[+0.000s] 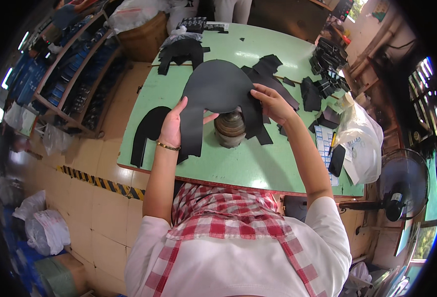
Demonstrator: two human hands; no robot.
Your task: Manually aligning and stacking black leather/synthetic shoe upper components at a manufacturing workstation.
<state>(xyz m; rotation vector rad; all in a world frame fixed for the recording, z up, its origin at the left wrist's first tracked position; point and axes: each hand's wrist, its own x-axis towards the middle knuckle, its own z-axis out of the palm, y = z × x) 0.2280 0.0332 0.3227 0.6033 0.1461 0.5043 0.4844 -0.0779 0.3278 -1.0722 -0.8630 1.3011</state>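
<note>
A black, smooth, horseshoe-shaped sheet piece (218, 84) is held up over the green table, its rounded end pointing away from me. My left hand (172, 124) grips its left leg, thumb on top and fingers mostly hidden underneath. On the right, my right hand (274, 103) pinches the edge between thumb and fingers. Just beyond the inner curve of the sheet, partly covered by it, stands a squat, ringed brownish-grey object (230, 132); its kind is unclear. Another curved black piece (148, 129) lies on the table left of my left hand.
The green table (218, 171) also bears black cut pieces (182, 53), a stack of black parts (329, 58), a phone (336, 160), a pen (332, 143) and a plastic bag (361, 138). A fan (399, 193) stands right; a loaded rack (79, 79) stands left.
</note>
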